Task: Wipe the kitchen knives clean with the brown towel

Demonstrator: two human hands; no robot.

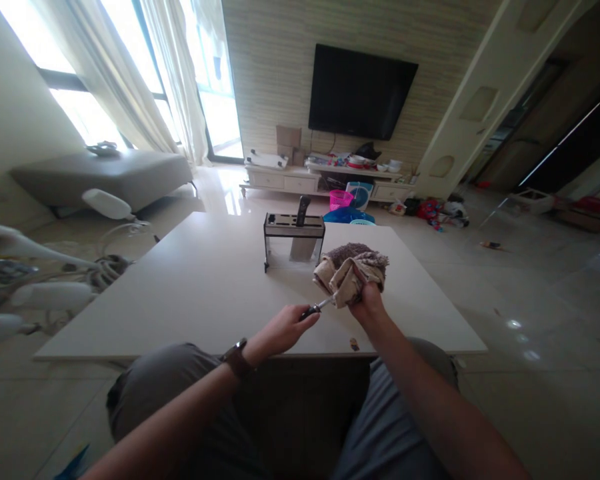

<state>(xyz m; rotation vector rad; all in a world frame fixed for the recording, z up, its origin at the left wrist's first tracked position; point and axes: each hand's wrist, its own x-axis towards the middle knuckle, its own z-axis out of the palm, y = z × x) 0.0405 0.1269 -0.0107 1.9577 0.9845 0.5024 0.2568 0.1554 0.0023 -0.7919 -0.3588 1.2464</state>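
Note:
My left hand (pixel 291 324) is closed around the black handle of a metal-shafted utensil (pixel 311 312). Its far end disappears into a bunched brown and beige towel (pixel 351 270), so I cannot make out its exact kind. On the right, my right hand (pixel 369 301) grips the towel, which is folded around that end just above the table. Beyond both hands, a knife rack (pixel 280 221) of metal and clear panels stands on the white table (pixel 190 287). A broad-bladed knife (pixel 303 212) sits in it, black handle up.
A small dark scrap (pixel 354 344) lies at the table's near edge. White curved lamp-like parts (pixel 55 293) stand left of the table. Past the far edge are a blue tub (pixel 347 215), a pink basket (pixel 340 199) and a TV cabinet (pixel 280 179).

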